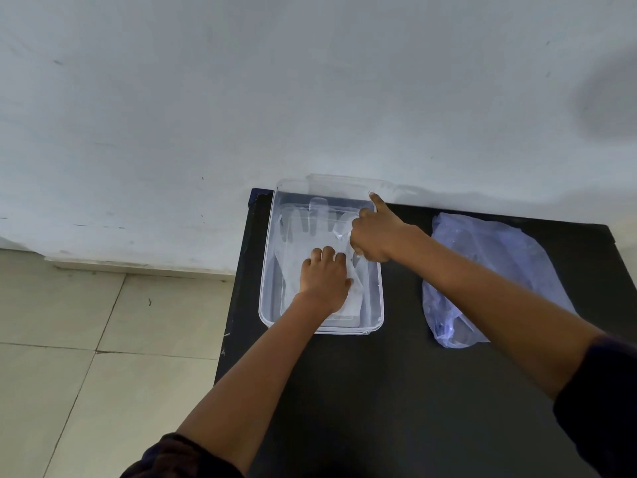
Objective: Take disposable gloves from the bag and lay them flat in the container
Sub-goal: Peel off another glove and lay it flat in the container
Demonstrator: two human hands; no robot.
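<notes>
While both hands' fingers point(324, 253) press flat: clear glove point(310, 229) inside container point(377, 298).

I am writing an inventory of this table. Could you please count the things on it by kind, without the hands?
Clear plastic container: 1
Clear lid, behind the container: 1
Disposable glove, spread in the container: at least 1; layers underneath cannot be told apart
Bluish plastic bag: 1
Total: 4 things at least
</notes>
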